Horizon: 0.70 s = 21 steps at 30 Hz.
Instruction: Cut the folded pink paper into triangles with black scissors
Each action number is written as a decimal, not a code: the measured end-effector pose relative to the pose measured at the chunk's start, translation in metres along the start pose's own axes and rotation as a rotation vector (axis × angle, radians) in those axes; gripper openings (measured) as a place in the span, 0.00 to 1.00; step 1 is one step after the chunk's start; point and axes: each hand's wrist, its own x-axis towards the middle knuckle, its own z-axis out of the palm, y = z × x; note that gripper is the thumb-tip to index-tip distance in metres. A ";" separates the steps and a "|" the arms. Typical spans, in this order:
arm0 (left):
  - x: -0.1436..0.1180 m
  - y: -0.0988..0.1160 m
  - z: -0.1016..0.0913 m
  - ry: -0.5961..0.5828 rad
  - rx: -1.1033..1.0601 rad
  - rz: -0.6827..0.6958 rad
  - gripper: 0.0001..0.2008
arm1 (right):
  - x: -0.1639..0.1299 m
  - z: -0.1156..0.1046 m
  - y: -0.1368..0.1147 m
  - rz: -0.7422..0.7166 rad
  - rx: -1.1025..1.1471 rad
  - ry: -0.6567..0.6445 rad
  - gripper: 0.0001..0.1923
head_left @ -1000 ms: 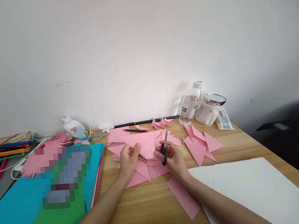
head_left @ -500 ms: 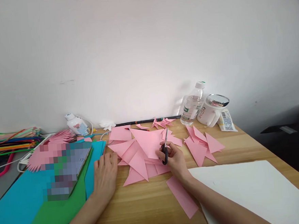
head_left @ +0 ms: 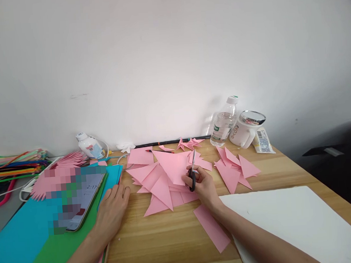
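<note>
My right hand [head_left: 203,185] is closed around black-handled scissors [head_left: 192,174], their blades pointing up and away from me. Its fingertips touch the corner of a large pink paper triangle [head_left: 173,165] lying on top of a heap of cut pink paper [head_left: 160,188]. My left hand [head_left: 113,206] lies palm down at the right edge of the blue and green paper stack [head_left: 14,235], fingers stretched forward, with nothing visible in it. Close by on that stack is a phone [head_left: 88,199] with a lit screen. A pink paper strip [head_left: 212,229] lies beneath my right forearm.
More pink triangles [head_left: 234,169] lie right of the heap, with a white sheet [head_left: 290,219] nearer me. By the wall stand a water bottle [head_left: 223,126], a white mug [head_left: 244,132] and a white bottle [head_left: 90,147]. Pipe cleaners [head_left: 18,166] lie far left.
My left hand has moved left and slightly toward me, away from the pink heap and closer to the phone. My right hand keeps the scissors in nearly the same place.
</note>
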 end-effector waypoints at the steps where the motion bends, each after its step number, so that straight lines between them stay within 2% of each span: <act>1: -0.001 -0.001 0.000 0.003 -0.018 -0.005 0.21 | 0.000 0.000 0.001 -0.003 -0.003 -0.002 0.19; 6: 0.004 0.001 0.001 0.018 -0.133 -0.096 0.20 | 0.001 0.000 0.004 -0.013 -0.012 -0.009 0.18; 8: 0.014 0.008 -0.003 0.039 -0.281 -0.142 0.16 | 0.000 0.001 0.004 -0.012 -0.014 -0.011 0.18; 11: 0.037 0.023 -0.015 0.075 -0.803 -0.188 0.07 | -0.001 0.003 0.002 -0.014 -0.006 -0.004 0.18; 13: 0.052 0.035 -0.027 0.004 -1.234 -0.262 0.08 | -0.002 0.004 -0.001 -0.025 0.020 0.007 0.18; 15: 0.066 0.046 -0.039 -0.021 -1.549 -0.309 0.10 | -0.003 0.004 -0.004 -0.040 0.042 0.024 0.19; 18: 0.079 0.059 -0.048 -0.040 -1.834 -0.287 0.12 | -0.003 0.005 -0.008 -0.056 0.037 0.056 0.19; 21: 0.085 0.068 -0.046 0.088 -1.911 -0.404 0.13 | -0.002 0.004 -0.009 -0.084 0.013 0.100 0.19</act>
